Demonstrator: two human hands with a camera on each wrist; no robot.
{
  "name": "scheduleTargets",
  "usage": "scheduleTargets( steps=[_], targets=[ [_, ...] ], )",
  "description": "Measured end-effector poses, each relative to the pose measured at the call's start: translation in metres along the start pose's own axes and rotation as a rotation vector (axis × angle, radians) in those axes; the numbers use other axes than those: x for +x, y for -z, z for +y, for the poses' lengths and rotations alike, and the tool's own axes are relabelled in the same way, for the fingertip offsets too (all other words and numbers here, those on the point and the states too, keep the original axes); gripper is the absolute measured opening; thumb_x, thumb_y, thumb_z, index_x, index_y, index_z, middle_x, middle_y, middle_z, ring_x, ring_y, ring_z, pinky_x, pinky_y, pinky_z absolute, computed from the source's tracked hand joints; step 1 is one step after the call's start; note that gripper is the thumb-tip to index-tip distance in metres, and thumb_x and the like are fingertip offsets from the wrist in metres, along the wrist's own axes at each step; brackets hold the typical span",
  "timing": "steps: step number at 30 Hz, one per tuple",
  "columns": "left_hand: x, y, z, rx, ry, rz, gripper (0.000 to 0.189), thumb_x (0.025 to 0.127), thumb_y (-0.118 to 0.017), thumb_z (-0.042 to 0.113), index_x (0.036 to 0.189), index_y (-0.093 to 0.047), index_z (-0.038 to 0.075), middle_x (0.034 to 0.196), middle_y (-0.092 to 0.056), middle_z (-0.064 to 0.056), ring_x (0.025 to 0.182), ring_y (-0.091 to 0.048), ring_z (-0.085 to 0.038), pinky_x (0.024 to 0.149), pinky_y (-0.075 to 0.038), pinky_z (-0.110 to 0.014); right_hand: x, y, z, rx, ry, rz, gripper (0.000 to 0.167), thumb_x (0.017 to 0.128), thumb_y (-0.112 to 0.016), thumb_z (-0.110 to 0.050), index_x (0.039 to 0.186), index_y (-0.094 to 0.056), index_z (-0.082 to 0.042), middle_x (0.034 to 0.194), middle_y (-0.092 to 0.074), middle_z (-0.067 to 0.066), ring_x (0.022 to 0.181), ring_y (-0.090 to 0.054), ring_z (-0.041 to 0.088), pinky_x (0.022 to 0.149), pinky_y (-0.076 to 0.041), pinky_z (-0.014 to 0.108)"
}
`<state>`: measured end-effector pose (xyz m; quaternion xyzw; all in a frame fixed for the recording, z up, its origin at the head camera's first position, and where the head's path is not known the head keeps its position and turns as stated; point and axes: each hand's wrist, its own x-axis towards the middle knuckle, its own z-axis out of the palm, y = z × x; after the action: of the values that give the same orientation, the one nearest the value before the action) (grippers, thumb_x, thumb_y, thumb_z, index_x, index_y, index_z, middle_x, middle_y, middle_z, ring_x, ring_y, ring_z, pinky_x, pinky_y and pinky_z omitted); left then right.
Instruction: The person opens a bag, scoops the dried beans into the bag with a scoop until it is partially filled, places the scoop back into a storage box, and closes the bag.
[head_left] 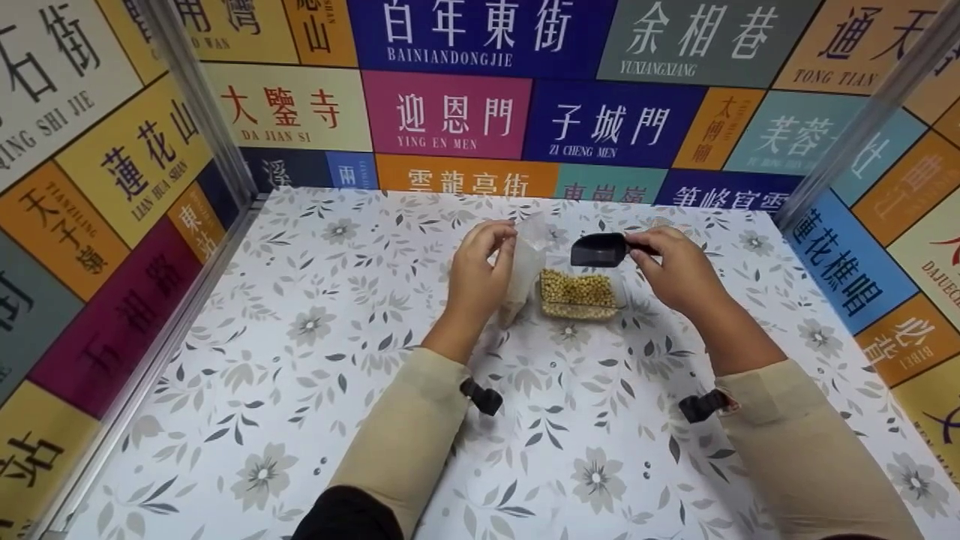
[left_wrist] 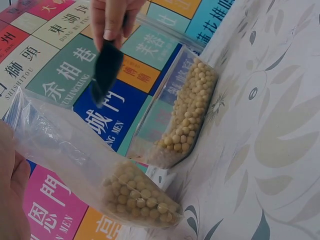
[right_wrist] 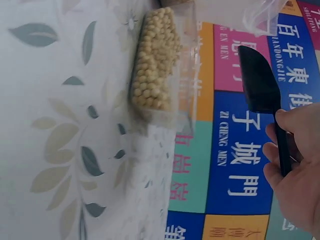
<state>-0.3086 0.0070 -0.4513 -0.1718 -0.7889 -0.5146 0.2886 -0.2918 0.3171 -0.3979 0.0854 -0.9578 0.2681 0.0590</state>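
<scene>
A clear plastic bag hangs from my left hand, which pinches it near its top edge. Round pale-yellow beans, likely soybeans, fill the bag's lower end. Just right of the bag stands a clear rectangular container with more of the beans inside. My right hand grips a small black scoop by its handle, above the container and apart from it. No beans show in the scoop in the head view. In the left wrist view the scoop is tilted downward.
A white tablecloth with grey flowers and leaves lies under everything. Panels of colourful street-name signs stand behind and at both sides, with metal posts at the corners. Black wrist straps sit over beige sleeves.
</scene>
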Motion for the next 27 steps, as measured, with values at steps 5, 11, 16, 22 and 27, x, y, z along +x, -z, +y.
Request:
scheduleTargets(
  steps=[5,11,16,22,27],
  targets=[
    [-0.001,-0.001,-0.001,-0.007,0.0,0.002,0.014,0.108,-0.063,0.017,0.114,-0.075,0.011,0.129,-0.074,-0.001,0.122,-0.07,-0.014,0.107,-0.056,-0.017,0.002,-0.008,0.014,-0.054,-0.019,-0.055,0.037,0.111,-0.058,-0.022,0.146,-0.064,-0.011,0.146,-0.061,0.015,0.134,-0.06,0.041,0.109,-0.052,0.061],
    [-0.001,-0.002,-0.001,-0.022,0.009,0.003,0.014,0.108,-0.063,0.017,0.114,-0.075,0.011,0.128,-0.074,-0.001,0.122,-0.07,-0.013,0.108,-0.056,-0.016,0.005,-0.017,0.024,-0.075,0.001,-0.058,0.034,0.111,-0.059,-0.018,0.142,-0.067,-0.007,0.14,-0.064,0.017,0.13,-0.062,0.04,0.108,-0.053,0.061],
    [-0.001,-0.001,-0.001,-0.019,0.013,0.002,0.013,0.108,-0.064,0.017,0.114,-0.075,0.012,0.129,-0.074,-0.001,0.122,-0.07,-0.013,0.108,-0.055,-0.016,0.006,-0.022,0.026,-0.111,0.023,-0.063,0.033,0.11,-0.059,-0.015,0.14,-0.068,-0.005,0.136,-0.065,0.019,0.125,-0.062,0.041,0.104,-0.054,0.06],
    [0.0,-0.002,-0.001,-0.014,0.019,0.003,0.013,0.107,-0.065,0.017,0.114,-0.075,0.012,0.129,-0.074,0.0,0.121,-0.07,-0.012,0.107,-0.056,-0.016,0.007,-0.027,0.023,-0.195,0.063,-0.066,0.033,0.109,-0.061,-0.012,0.14,-0.069,-0.005,0.131,-0.067,0.019,0.122,-0.064,0.041,0.099,-0.055,0.059],
    [0.0,-0.002,-0.001,-0.019,0.023,0.003,0.013,0.108,-0.064,0.017,0.113,-0.074,0.012,0.129,-0.074,-0.001,0.122,-0.07,-0.012,0.107,-0.056,-0.016,0.008,-0.031,0.021,-0.235,0.094,-0.087,0.032,0.109,-0.061,-0.012,0.139,-0.069,-0.005,0.128,-0.067,0.018,0.12,-0.065,0.041,0.099,-0.057,0.058]
  ],
)
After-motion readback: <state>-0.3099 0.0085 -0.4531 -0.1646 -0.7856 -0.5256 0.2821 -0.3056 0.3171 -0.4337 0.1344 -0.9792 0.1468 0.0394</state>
